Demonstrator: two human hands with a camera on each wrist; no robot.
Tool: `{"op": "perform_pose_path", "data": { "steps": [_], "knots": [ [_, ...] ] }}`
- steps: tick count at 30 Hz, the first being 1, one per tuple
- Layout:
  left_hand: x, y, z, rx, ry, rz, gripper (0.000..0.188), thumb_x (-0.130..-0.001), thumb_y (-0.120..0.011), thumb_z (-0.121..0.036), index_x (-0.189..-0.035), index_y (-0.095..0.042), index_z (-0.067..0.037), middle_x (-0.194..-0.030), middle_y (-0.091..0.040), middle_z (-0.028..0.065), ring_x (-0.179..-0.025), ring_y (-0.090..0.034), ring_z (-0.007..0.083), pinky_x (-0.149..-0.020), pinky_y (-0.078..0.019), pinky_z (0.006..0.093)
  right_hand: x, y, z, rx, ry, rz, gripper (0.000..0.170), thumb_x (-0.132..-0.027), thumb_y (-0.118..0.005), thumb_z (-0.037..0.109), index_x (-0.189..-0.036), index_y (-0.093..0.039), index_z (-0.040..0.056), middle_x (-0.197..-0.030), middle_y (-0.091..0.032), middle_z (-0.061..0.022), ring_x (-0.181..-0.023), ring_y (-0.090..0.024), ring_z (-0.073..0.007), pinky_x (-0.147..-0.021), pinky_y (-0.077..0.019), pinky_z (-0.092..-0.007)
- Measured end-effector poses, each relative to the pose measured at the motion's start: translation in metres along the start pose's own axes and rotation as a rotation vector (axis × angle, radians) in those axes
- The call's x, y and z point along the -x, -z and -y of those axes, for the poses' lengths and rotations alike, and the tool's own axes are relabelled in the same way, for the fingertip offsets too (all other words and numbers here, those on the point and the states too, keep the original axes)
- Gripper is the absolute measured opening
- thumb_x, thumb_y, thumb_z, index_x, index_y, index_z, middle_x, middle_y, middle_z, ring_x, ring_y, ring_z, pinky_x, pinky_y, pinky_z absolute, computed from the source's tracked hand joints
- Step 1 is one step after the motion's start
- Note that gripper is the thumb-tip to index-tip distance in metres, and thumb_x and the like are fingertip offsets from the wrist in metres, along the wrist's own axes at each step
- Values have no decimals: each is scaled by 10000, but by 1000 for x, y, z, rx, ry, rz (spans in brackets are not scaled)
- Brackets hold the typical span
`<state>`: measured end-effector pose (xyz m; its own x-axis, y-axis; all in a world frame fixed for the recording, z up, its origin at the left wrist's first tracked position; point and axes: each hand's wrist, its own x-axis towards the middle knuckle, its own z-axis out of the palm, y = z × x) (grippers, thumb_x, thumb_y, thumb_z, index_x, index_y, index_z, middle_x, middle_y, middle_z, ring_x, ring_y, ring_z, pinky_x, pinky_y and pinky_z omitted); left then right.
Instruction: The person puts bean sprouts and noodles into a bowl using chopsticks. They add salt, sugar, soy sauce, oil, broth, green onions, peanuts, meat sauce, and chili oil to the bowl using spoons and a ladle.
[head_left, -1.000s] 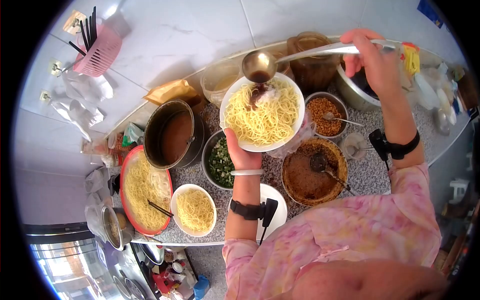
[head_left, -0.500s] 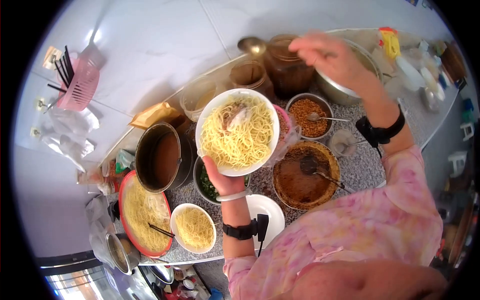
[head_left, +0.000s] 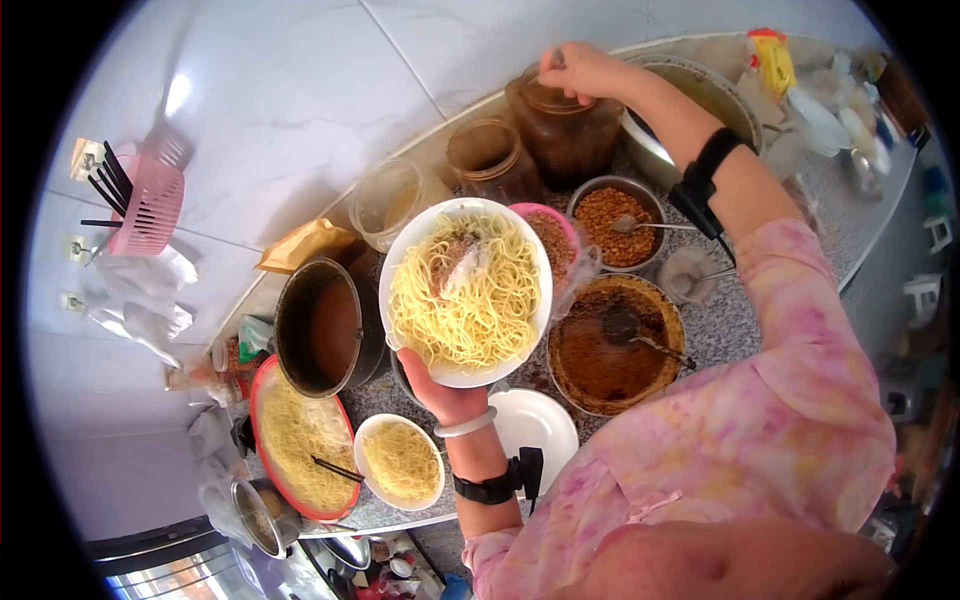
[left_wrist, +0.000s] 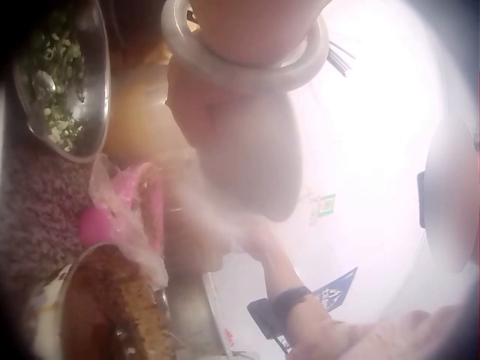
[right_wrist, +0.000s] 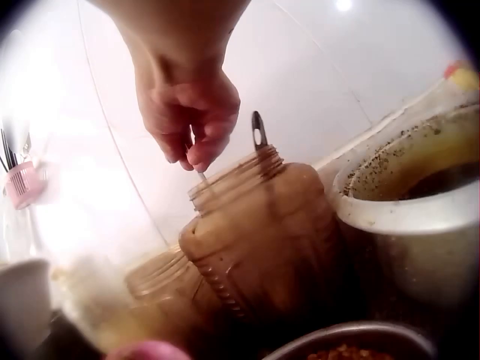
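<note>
My left hand (head_left: 445, 396) grips the lower rim of a white bowl (head_left: 383, 305), thumb at the edge. Yellow noodles (head_left: 465, 318) fill the bowl, with a brown patch and a whitish one on top. Over the mouth of a large brown jar (head_left: 565, 140) is my right hand (head_left: 578, 72). In the right wrist view the fingers of the right hand (right_wrist: 193, 112) pinch a thin handle that goes down into the jar (right_wrist: 259, 240); its lower end is hidden. A dark handle with a hole (right_wrist: 259, 131) also stands in that jar.
Around the held bowl stand a smaller jar (head_left: 490, 160), a dark pot (head_left: 325, 325), a nut bowl (head_left: 612, 222), a brown sauce basin (head_left: 615, 350), a plate (head_left: 535, 430), a second noodle bowl (head_left: 403, 460) and a red-rimmed noodle tray (head_left: 300, 440). A large pot (head_left: 700, 80) stands behind.
The ladle has left my right hand, which has moved left from its handle to the large jar. My left hand has brought the bowl lower and left in view.
</note>
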<state>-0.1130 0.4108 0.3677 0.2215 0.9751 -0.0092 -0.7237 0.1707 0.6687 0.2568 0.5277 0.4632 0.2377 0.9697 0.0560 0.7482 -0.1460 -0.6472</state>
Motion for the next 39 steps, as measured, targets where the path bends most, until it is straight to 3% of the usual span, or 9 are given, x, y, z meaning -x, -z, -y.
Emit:
{"op": "perform_pose_path", "data": {
  "steps": [7, 9, 19, 24, 28, 31, 39],
  "knots": [
    [3, -2, 1, 4, 20, -9, 648, -869, -444, -461, -1351, -273, -62, -1352, -360, 122, -1203, -405, 283, -980, -367, 415, -16, 6, 1, -38, 29, 75, 309, -759, -543, 275, -930, -553, 17, -630, -605, -118, -455, -533, -187, -489, -454, -330],
    [2, 1, 3, 2, 25, -12, 653, -870, -435, -469, -1353, -270, -62, -1359, -351, 117, -1215, -389, 283, -990, -352, 417, -9, 15, 9, 98, 35, 126, 234, -783, -554, 224, -819, -563, -8, -560, -562, -88, -391, -498, -141, -412, -432, -285],
    [1, -8, 10, -5, 60, -4, 631, -887, -407, -458, -1352, -269, -52, -1357, -353, 121, -1212, -390, 278, -996, -341, 404, -4, 17, -19, -64, -43, 66, 259, -774, -556, 259, -801, -579, 2, -579, -586, -114, -394, -510, -133, -384, -399, -243],
    [-5, -23, 12, 9, 64, 67, 632, -889, -406, -456, -1352, -267, -49, -1355, -354, 127, -1211, -392, 281, -994, -344, 409, 17, 49, -33, -415, -81, -127, 288, -794, -560, 295, -825, -587, 10, -583, -593, -112, -365, -475, -86, -345, -324, -197],
    [-18, -31, 21, 45, 70, 132, 630, -889, -403, -454, -1350, -267, -46, -1350, -360, 131, -1205, -400, 286, -987, -353, 415, 27, 66, -53, -605, -110, -276, 255, -772, -582, 276, -828, -606, 29, -608, -608, -118, -375, -473, -99, -352, -342, -214],
    [-27, -40, 28, 66, 82, 151, 630, -887, -410, -451, -1347, -272, -43, -1343, -370, 133, -1197, -408, 288, -986, -353, 417, 37, 73, -53, -688, -116, -350, 300, -803, -575, 320, -825, -587, 22, -611, -610, -110, -365, -460, -67, -340, -309, -183],
    [-55, -55, 55, 141, 132, 211, 616, -889, -417, -443, -1346, -275, -55, -1340, -377, 119, -1204, -396, 290, -993, -339, 426, 65, 96, -36, -655, -90, -473, 287, -763, -592, 299, -830, -588, 20, -648, -613, -116, -388, -473, -91, -364, -329, -207]
  ]
}}
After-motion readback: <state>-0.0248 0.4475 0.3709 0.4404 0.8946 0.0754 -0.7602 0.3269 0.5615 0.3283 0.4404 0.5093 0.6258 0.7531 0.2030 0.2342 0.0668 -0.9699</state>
